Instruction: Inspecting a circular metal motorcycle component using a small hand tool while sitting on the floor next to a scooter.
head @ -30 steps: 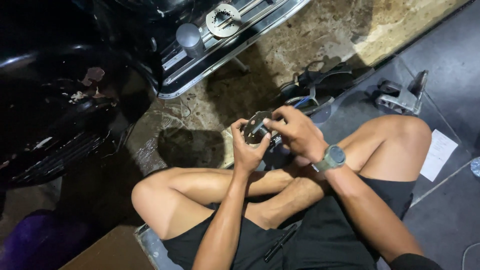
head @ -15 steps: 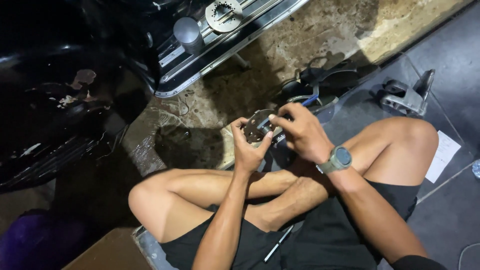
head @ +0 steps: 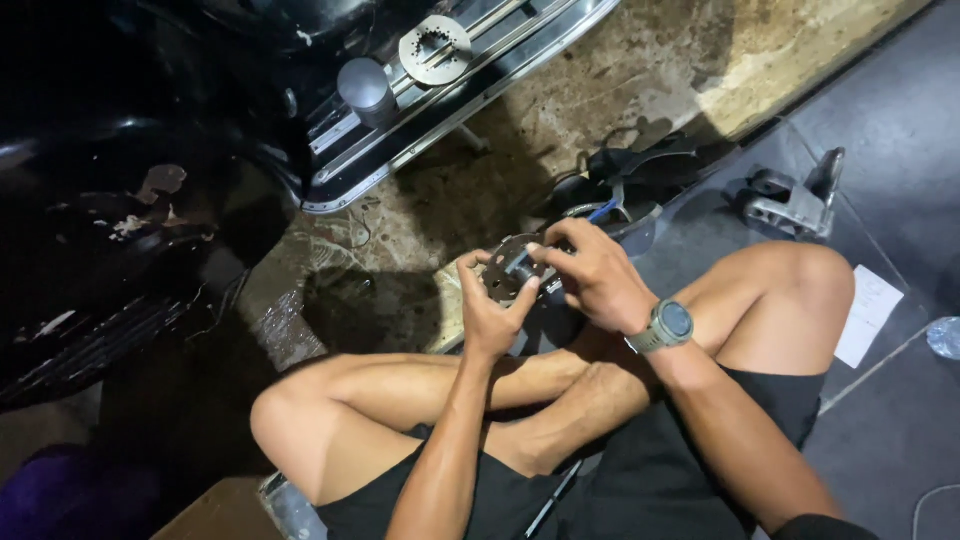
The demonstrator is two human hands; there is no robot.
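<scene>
I sit cross-legged on the floor, and both hands hold one round dark metal part [head: 506, 268] with holes around its face, above my shins. My left hand [head: 492, 310] grips it from below, thumb and fingers wrapped round its edge. My right hand [head: 595, 275], with a grey watch on the wrist, covers the part's right side, and its fingertips press on the top of the part. Much of the part is hidden by my fingers.
A black vehicle body [head: 120, 200] fills the left. Its chrome-edged footboard [head: 450, 90] carries a toothed metal ring [head: 435, 48] and a grey cylinder [head: 366, 90]. Dark parts with a blue tool [head: 620, 190], a metal bracket [head: 795, 200], a white paper [head: 868, 315] lie at the right.
Both hands have stayed on the round part, shifting slightly left with it. My right fingers have moved over its top. The view has tilted a little.
</scene>
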